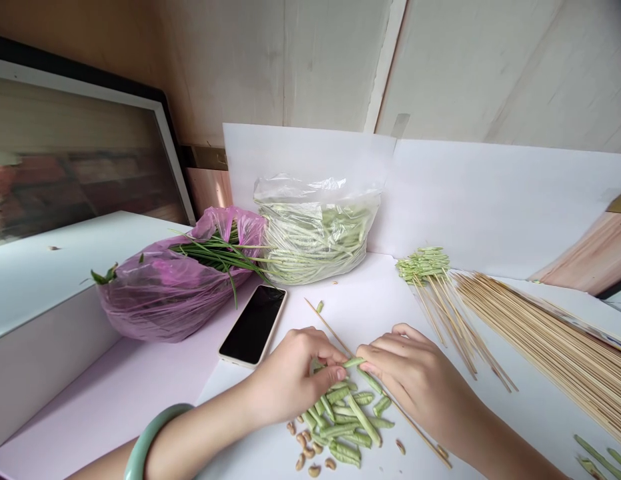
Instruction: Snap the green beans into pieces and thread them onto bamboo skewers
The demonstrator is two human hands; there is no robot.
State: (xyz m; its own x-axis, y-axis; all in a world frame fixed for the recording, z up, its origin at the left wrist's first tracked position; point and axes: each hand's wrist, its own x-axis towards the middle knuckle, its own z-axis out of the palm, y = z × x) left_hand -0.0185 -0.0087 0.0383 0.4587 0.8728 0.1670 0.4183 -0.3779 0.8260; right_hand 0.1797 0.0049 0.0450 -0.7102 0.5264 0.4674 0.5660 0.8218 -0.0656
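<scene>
Head view: my left hand (pixel 295 377) pinches a light, snappable green bean (pixel 353 362) narrowly near its end; my right hand (pixel 410 377) curves just beside it, its grip unclear.

The phone (pixel 253 326) lies on the table (pixel 155 400). Directly behind it, the bag of beans (pixel 317 230) stands against a board (pixel 490 200). Behind and to its left lies the bag of chives (pixel 170 287), and beyond that, further left, sits a box (pixel 45 293) with a framed picture (pixel 75 160) leaning behind it. To the phone's right are threaded skewers (pixel 423 265), with loose skewers (pixel 555 347) further right. In front and to the right lies the bean pile (pixel 340 420), with scraps (pixel 307 450) beside it. Above the pile, the left hand (pixel 290 377) and right hand (pixel 415 390) hold a bean (pixel 353 363) between them, and a skewer (pixel 330 327) runs under the right hand.
</scene>
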